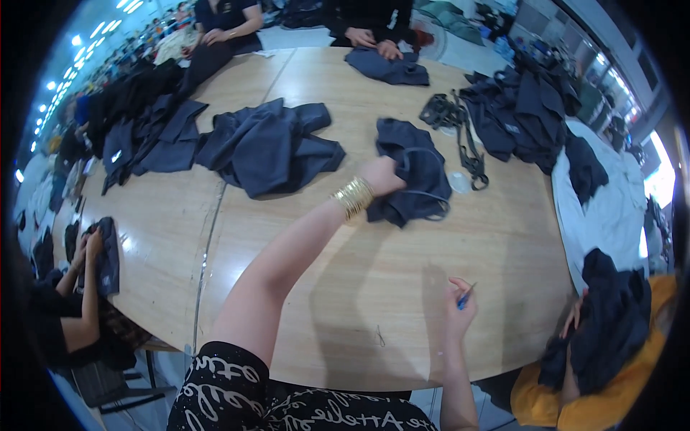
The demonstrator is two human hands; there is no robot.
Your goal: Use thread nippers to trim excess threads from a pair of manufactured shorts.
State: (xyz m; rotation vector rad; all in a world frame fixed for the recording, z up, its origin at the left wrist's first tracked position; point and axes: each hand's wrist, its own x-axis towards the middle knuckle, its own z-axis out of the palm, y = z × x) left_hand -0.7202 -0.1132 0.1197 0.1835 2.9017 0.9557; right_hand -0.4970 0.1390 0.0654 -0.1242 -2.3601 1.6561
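Note:
My left hand [381, 176], with a stack of gold bangles at its wrist, is stretched forward across the table. Its fingers are closed on the left edge of a dark navy garment [420, 176], which has a thin grey cord looping over it. The fingertips are slightly blurred. Close to the front edge, my right hand [461, 305] is raised over the wood. Held in its fingers is a small blue-handled tool [465, 297] with a pointed tip; its exact kind is hard to make out.
Another dark garment [273, 147] lies left of centre, and dark garment piles [514, 108] sit at both far sides. Black straps [467, 140] lie beside a clear round disc [458, 182]. A loose thread [380, 336] rests near me. Other people handle dark cloth around the table [345, 287].

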